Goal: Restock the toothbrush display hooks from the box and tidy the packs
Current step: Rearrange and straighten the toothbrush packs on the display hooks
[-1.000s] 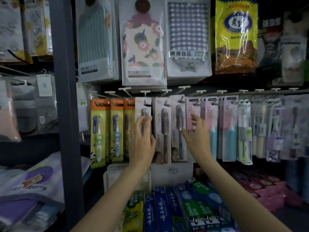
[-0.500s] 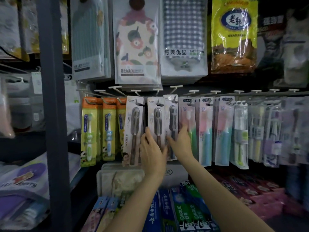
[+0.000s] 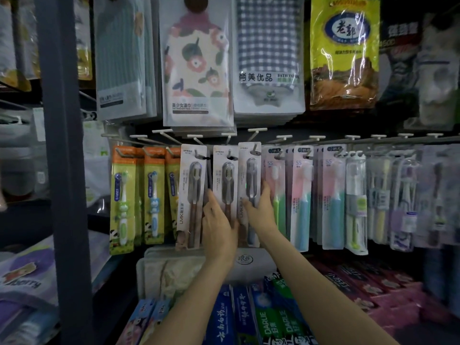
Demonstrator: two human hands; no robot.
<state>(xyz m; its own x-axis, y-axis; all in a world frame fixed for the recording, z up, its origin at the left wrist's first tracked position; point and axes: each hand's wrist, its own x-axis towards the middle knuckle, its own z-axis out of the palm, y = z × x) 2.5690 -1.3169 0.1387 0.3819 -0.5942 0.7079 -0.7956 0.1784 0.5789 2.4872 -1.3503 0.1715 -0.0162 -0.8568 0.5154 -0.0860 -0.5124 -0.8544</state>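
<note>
Three white toothbrush packs hang side by side on the hooks [image 3: 256,131]: left pack [image 3: 190,195], middle pack [image 3: 225,180], right pack [image 3: 249,170]. My left hand [image 3: 219,227] reaches up with straight fingers and touches the middle pack's lower left part, its fingertips in the gap beside the left pack. My right hand [image 3: 260,210] lies against the right pack, thumb across its front and fingers up along its right edge. Neither hand carries a loose pack.
Orange-and-green children's toothbrush packs [image 3: 123,200] hang to the left, pink-and-teal packs [image 3: 301,195] and more to the right. Bagged towels [image 3: 196,61] hang above. Toothpaste boxes [image 3: 273,319] fill the shelf below. A dark shelf upright [image 3: 62,170] stands at the left.
Both hands have come down and together, from the left pack and the pink packs onto the middle and right white packs. The view has moved closer.
</note>
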